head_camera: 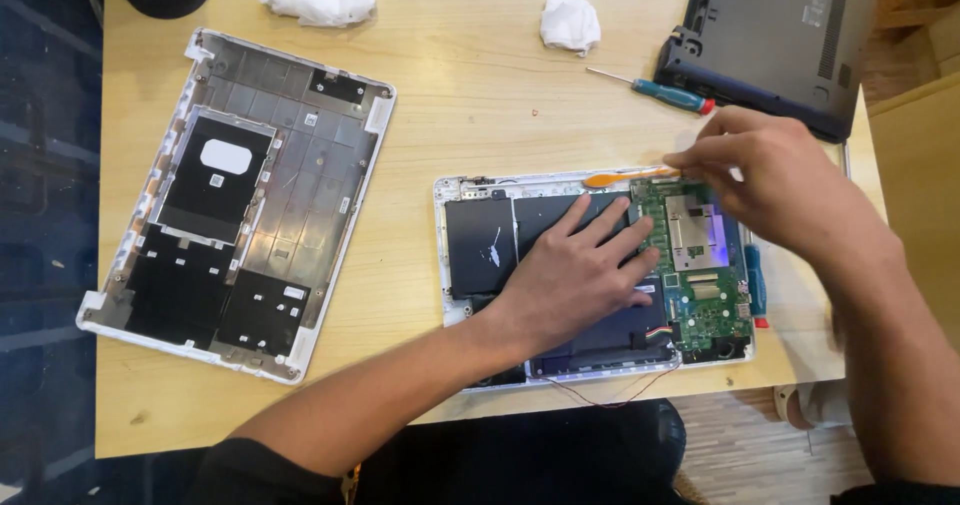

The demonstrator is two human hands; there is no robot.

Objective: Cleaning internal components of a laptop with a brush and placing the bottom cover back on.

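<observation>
Opened laptop [480, 245], table's near edge: our left hand [570, 280] lies spread flat on its battery [545, 215]. Our right hand [770, 180] pinches an orange pry tool [615, 178], seemingly at the circuit board [700, 295].

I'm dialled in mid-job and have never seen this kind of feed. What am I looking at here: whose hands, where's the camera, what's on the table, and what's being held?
There is one picture, taken by a camera on the person's head, looking down at a wooden table. No machine: just two bare hands. The left hand lies flat on the dark battery of an opened white laptop. The right hand pinches an orange pry tool at the laptop's upper edge, beside the green circuit board. To the left lies the removed bottom cover, inside up. Further back are a teal screwdriver, two crumpled white cloths and a second, grey laptop.
</observation>
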